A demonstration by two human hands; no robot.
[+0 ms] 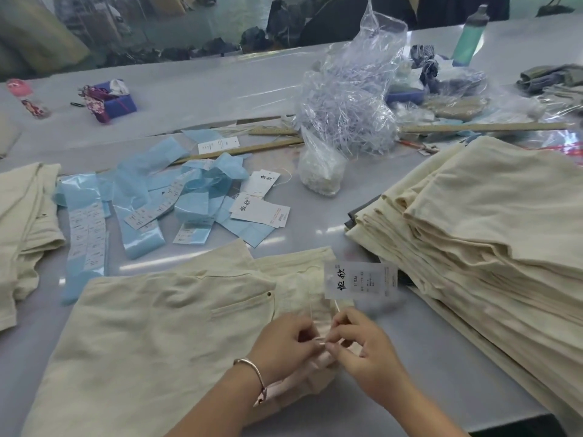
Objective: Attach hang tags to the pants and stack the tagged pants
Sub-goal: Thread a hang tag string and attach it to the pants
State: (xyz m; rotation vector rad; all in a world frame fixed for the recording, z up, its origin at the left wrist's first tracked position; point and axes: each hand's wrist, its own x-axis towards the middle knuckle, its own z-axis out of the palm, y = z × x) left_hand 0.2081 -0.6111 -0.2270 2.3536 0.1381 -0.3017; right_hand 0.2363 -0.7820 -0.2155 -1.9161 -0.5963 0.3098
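Note:
A cream pair of pants (151,329) lies flat on the grey table in front of me. At its waistband my left hand (284,342) and my right hand (362,345) meet, both pinching the thin string of a white hang tag (359,280). The tag, with black characters, stands just beyond my fingers, over the waistband's edge. A tall stack of folded cream pants (492,222) sits to the right. Loose hang tags (262,203) lie in the middle of the table.
Blue paper strips and label sheets (138,203) litter the table's centre left. More cream pants (25,222) lie at the left edge. A clear plastic bag of fasteners (344,121), wooden rulers (479,127), a green bottle (470,36) and a small purple box (116,100) stand farther back.

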